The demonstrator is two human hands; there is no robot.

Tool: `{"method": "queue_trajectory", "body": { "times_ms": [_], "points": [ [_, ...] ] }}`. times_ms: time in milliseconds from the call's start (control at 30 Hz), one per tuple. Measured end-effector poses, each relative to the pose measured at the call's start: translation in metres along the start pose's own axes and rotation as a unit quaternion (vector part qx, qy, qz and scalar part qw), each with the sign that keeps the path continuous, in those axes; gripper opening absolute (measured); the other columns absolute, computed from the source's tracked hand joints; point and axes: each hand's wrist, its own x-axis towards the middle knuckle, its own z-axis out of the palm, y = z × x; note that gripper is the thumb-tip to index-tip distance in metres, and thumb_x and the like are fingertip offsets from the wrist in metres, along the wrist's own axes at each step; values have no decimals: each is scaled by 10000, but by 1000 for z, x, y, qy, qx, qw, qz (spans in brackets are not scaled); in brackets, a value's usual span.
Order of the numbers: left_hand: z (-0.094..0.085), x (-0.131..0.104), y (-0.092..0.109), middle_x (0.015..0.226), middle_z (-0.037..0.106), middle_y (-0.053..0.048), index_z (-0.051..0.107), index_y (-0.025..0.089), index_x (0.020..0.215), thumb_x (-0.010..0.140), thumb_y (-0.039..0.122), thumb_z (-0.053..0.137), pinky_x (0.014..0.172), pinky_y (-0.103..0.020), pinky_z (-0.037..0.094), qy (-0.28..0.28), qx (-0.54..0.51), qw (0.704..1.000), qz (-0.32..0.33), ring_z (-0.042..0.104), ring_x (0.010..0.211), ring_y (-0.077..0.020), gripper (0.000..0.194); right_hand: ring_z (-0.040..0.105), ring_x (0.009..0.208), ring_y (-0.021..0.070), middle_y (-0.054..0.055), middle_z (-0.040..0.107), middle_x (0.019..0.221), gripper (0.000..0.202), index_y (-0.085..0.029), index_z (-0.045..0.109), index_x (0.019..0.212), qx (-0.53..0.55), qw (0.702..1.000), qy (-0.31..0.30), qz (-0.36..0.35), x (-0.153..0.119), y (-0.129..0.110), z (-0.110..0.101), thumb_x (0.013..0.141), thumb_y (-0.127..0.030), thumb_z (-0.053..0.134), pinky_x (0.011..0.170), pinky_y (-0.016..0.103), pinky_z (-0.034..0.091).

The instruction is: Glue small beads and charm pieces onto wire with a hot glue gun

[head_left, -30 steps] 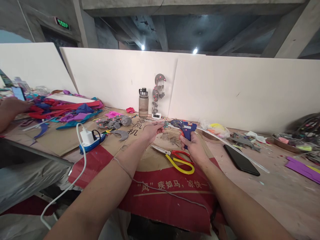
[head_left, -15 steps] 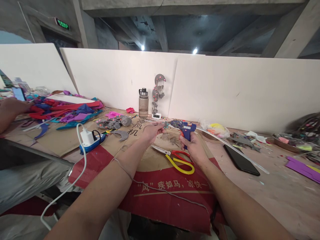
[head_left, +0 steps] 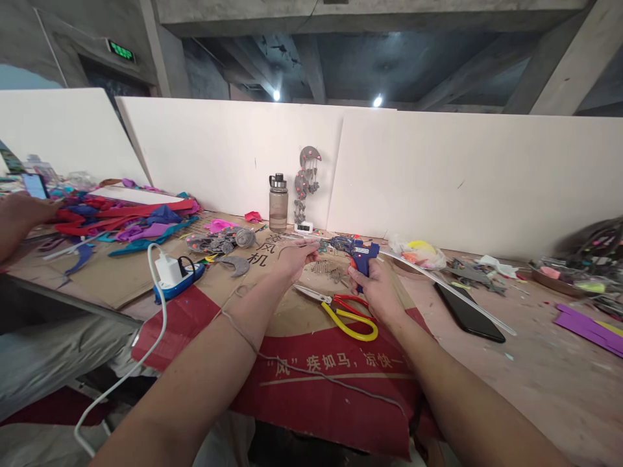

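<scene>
My right hand [head_left: 379,288] is closed around the grip of a blue glue gun [head_left: 363,255], with a long clear glue stick [head_left: 452,282] sticking out of its back. The nozzle points left, close to the fingertips of my left hand [head_left: 294,259]. Those fingers are pinched on a thin strand of grey yarn [head_left: 291,245]; the exact spot at the nozzle is too small to make out. More grey yarn [head_left: 316,373] runs over my left forearm and across the red cardboard. Between my arms lie scissors [head_left: 348,314] with one red and one yellow handle, blades pointing left.
A water bottle [head_left: 278,207] and a grey hanging moon ornament [head_left: 310,155] stand at the white board. Left are a blue power strip [head_left: 187,282], grey felt pieces [head_left: 233,264] and coloured cloth [head_left: 131,217] near another person's hand [head_left: 24,217]. A black phone [head_left: 470,314] lies right.
The view has shifted very slightly. The glue stick's far end sits a little further left, nearer the gun. Both hands keep nearly the same place and hold.
</scene>
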Motion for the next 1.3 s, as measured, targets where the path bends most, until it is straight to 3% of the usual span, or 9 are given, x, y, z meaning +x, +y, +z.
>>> {"method": "queue_trajectory", "body": {
  "times_ms": [1300],
  "points": [
    [-2, 2, -2, 555, 576, 15, 648, 102, 696, 558, 185, 812, 556, -229, 453, -8, -4, 1000, 10, 511, 491, -68, 230, 427, 466, 117, -64, 485, 559, 326, -243, 418, 806, -2, 1000, 11, 6, 2, 2, -1, 701, -413, 675, 456, 270, 351]
  ]
}}
